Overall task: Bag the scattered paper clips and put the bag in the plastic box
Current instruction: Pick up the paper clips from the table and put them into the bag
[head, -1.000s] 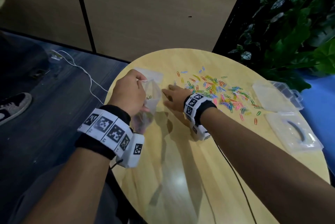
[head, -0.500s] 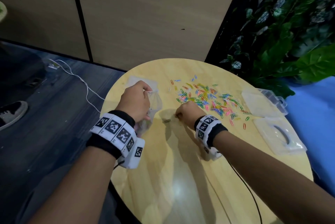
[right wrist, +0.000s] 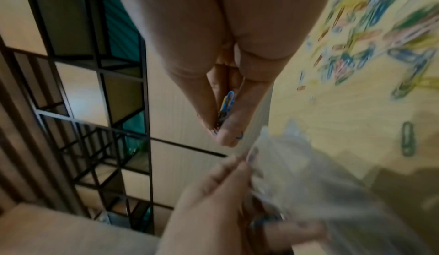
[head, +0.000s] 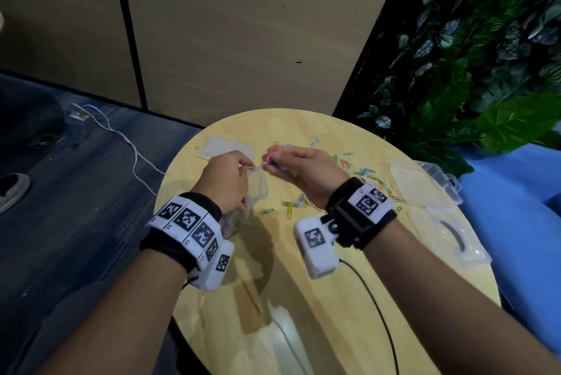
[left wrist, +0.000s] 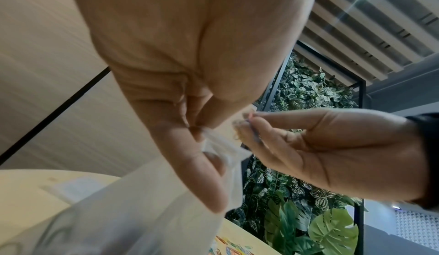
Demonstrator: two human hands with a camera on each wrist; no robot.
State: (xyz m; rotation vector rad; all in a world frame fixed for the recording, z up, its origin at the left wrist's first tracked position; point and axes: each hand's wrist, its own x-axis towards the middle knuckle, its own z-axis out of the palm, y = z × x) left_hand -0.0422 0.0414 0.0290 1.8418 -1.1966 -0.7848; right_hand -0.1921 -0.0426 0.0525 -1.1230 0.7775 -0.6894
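My left hand [head: 233,180] pinches the rim of a clear plastic bag [head: 258,189] and holds it up above the round wooden table [head: 303,298]; the bag [left wrist: 147,202] hangs below the fingers. My right hand [head: 291,162] is raised beside the bag's mouth and pinches a small bunch of paper clips [right wrist: 225,106] between thumb and fingers. Several coloured paper clips [head: 370,177] lie scattered on the table behind and under the right wrist. The clear plastic box [head: 425,189] lies open at the table's right edge.
A flat clear packet [head: 224,147] lies at the table's far left. Another clear bag with a dark curved item [head: 449,235] rests at the right edge. Green plants [head: 470,71] stand behind the table on the right. A white cable [head: 121,138] trails on the floor.
My right hand has lifted off the table with a pinch of clips and moved up to the bag's mouth. My left hand raised the bag slightly.
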